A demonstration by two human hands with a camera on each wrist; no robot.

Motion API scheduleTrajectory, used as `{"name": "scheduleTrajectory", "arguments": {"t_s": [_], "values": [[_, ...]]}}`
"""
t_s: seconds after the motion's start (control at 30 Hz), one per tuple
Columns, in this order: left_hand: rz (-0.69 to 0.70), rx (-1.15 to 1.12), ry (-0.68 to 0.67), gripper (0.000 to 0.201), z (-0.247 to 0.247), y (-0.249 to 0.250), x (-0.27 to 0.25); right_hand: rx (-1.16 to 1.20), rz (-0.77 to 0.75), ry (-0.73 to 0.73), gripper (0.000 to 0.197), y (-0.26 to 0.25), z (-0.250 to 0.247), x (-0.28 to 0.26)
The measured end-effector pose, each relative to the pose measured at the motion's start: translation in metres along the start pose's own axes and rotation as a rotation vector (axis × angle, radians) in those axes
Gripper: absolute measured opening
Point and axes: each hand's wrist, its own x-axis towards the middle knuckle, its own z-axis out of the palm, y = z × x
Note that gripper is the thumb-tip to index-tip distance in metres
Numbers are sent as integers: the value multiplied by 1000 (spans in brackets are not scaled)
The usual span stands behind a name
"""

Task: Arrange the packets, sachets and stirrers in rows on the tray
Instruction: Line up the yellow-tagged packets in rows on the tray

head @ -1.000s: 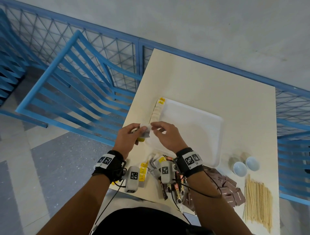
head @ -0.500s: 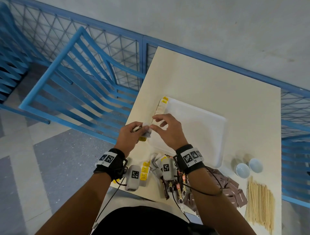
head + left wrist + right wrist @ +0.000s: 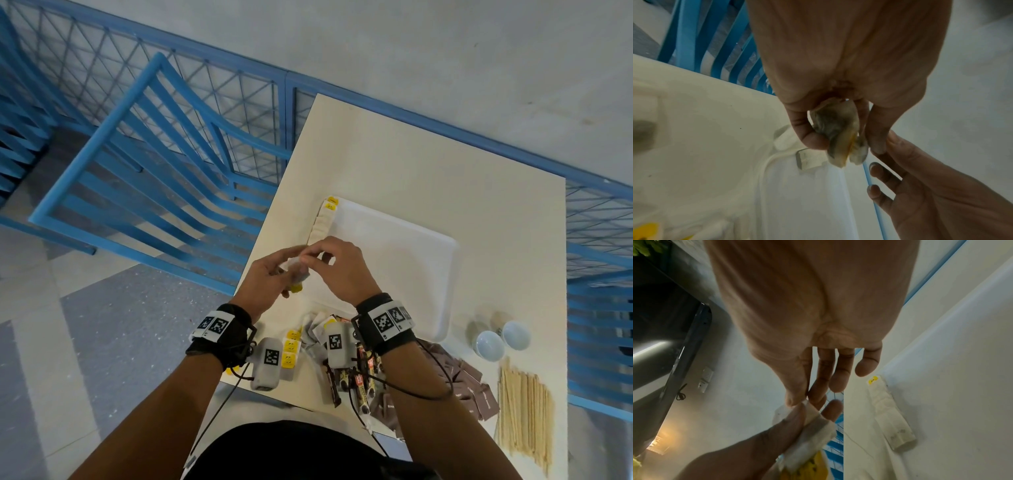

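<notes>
Head view: both hands meet above the near-left corner of the white rectangular plastic tray (image 3: 404, 260) on the cream table (image 3: 428, 164). Left hand (image 3: 270, 274) grips a small stack of pale teabag sachets with yellow tags (image 3: 296, 274); right hand (image 3: 337, 267) pinches the top edge of the stack. A row of like sachets (image 3: 323, 219) lies along the tray's left rim. Loose sachets, dark packets (image 3: 352, 380), brown packets (image 3: 469, 380) and wooden stirrers (image 3: 524, 411) sit on the near table edge, two white bowls (image 3: 501, 339) beside them.

Left wrist view: thumb and fingers (image 3: 807, 129) curl round the stack.

Right wrist view: thumb and forefinger (image 3: 795, 386) press together on one sachet's corner; other fingers spread.
</notes>
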Motion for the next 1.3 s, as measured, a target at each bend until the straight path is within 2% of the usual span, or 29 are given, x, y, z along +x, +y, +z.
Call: {"name": "scheduleTrajectory", "arguments": {"t_s": [0.1, 0.27, 0.5, 0.67, 0.93, 1.1, 1.3], "values": [[-31, -16, -10, 14, 5, -1, 1, -13, 27, 25, 4, 5, -2, 3], [-93, -31, 51, 25, 12, -5, 1, -12, 87, 84, 5, 17, 0, 5], [-149, 73, 70, 34, 9, -15, 2, -61, 177, 97, 6, 31, 7, 6], [-182, 123, 67, 32, 7, -22, 4, -77, 232, 92, 8, 39, 14, 9], [-282, 201, 51, 9, -11, -51, 2, -130, 343, 70, 11, 71, 38, 32], [-321, 187, 72, 8, -23, -55, -3, -144, 387, 106, 9, 84, 48, 40], [-346, 109, 92, 10, -24, -45, -1, -172, 348, 189, 8, 86, 48, 39]]}}
